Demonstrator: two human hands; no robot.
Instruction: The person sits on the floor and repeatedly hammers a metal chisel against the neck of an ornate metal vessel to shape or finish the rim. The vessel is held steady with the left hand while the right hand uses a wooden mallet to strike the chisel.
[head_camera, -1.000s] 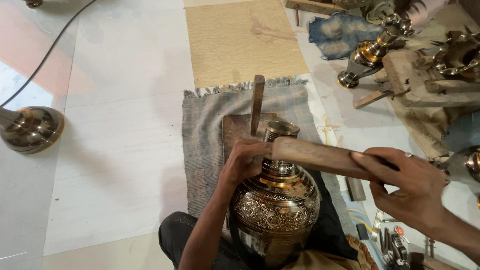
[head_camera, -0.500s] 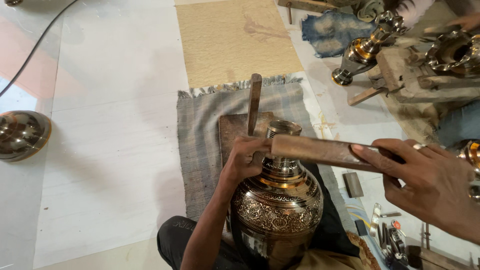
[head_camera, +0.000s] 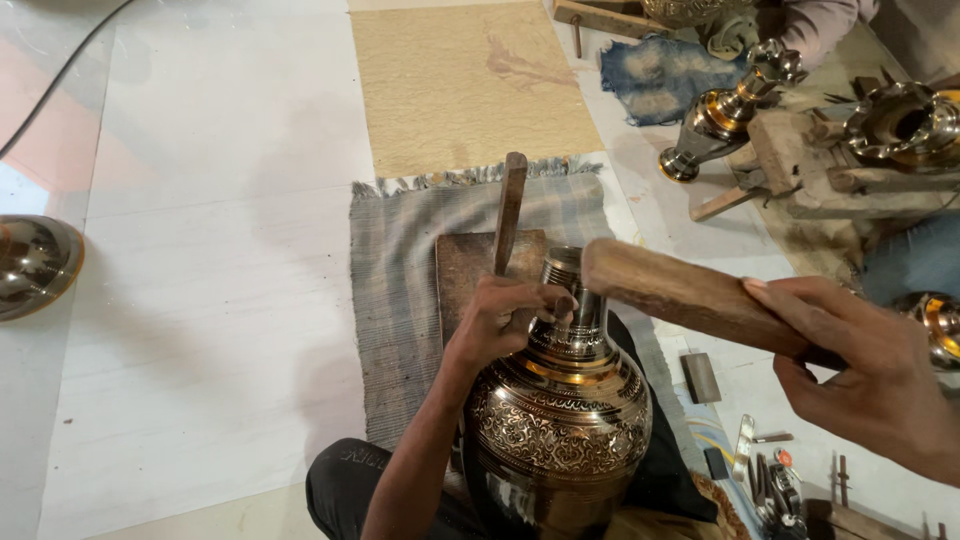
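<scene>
An engraved brass vase (head_camera: 560, 420) stands upright between my legs. My left hand (head_camera: 505, 318) rests at its neck, fingers pinched shut around what looks like a small chisel, mostly hidden by the fingers. My right hand (head_camera: 865, 390) grips a thick wooden mallet stick (head_camera: 680, 292). The stick's far end hovers just right of the vase's mouth (head_camera: 563, 262), close to my left fingers.
A wooden board (head_camera: 465, 275) with a wooden-handled tool (head_camera: 510, 210) lies on a grey cloth (head_camera: 395, 300) beyond the vase. Small metal tools (head_camera: 765, 480) lie at the lower right. More brassware (head_camera: 725, 105) and a wooden block (head_camera: 830, 175) sit upper right, and a brass bowl (head_camera: 30, 262) far left.
The end of the wooden stick has drawn slightly up and to the right, away from my left fingers. My left hand stays at the vase's neck.
</scene>
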